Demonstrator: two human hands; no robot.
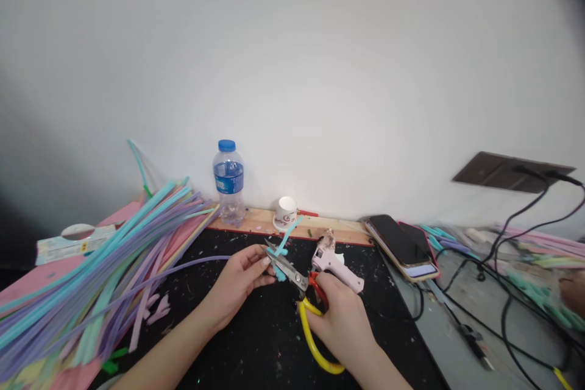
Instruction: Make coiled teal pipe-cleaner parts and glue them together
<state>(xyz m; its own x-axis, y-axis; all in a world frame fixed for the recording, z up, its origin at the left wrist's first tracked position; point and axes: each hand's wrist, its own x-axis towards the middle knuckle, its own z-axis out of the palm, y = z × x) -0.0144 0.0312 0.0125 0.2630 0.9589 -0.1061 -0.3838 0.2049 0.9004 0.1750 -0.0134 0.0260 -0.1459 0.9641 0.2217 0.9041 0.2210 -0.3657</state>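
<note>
My left hand (241, 277) pinches a light blue pipe cleaner piece (289, 234) whose free end sticks up to the right; its lower part is bunched near my fingertips. My right hand (342, 317) grips a pair of scissors (298, 280) with red and yellow handles. The blades point left and lie across the blue piece, close to my left fingers. How far the blades are apart is hard to make out. Just behind my right hand lies a pale pink glue gun (336, 265) on the black mat (256, 335).
Loose pipe cleaners (132, 262) in several colours fan out at left. A water bottle (229, 183) and a white paper cup (287, 212) stand by the wall. Phones (402, 244), black cables (503, 292) and more pipe cleaners lie at right, where part of another person's hand (573, 291) shows.
</note>
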